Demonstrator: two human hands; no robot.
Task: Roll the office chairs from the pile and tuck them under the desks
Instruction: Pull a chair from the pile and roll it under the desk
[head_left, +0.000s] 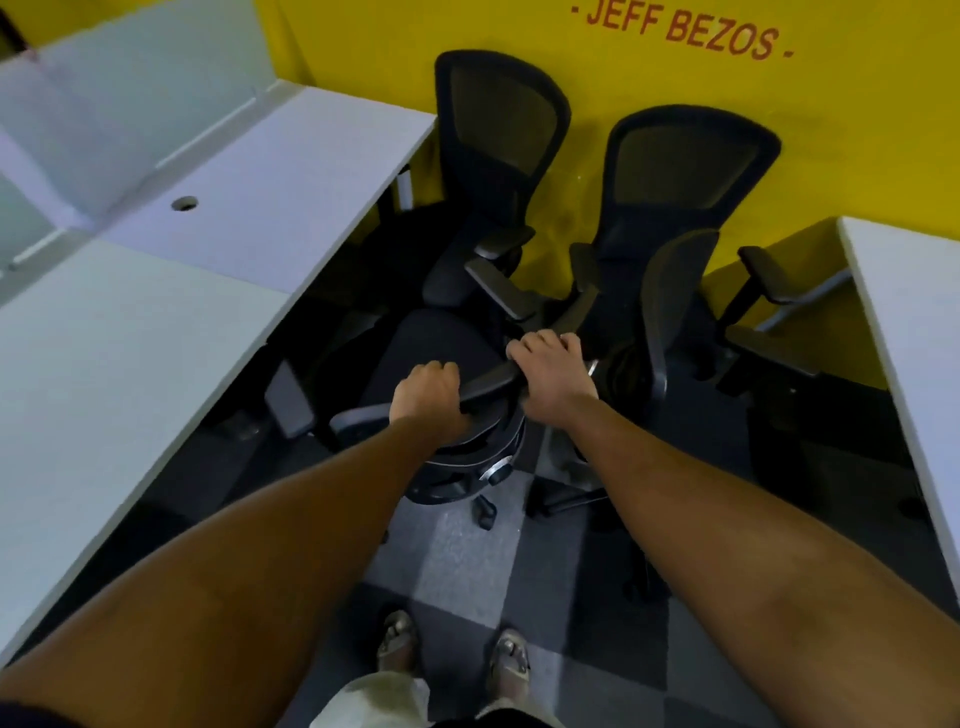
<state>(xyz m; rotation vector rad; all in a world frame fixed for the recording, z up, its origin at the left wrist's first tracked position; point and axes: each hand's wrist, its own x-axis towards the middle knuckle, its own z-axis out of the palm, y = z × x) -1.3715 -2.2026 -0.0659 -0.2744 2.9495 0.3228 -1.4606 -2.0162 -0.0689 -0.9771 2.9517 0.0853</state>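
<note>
Five office chairs, two white tables. Both arms reach forward to the nearest chair (428, 340); the left grip (428, 395) and right grip (553, 364) curl over its backrest top. Beyond it, a tall mesh chair (501, 130) and a second mesh chair (685, 166) stand against the yellow wall (623, 78). To its right are a fourth chair (670, 296) and a fifth chair (769, 348) by the right table (909, 322). The left table (156, 338) is just beside it.
</note>
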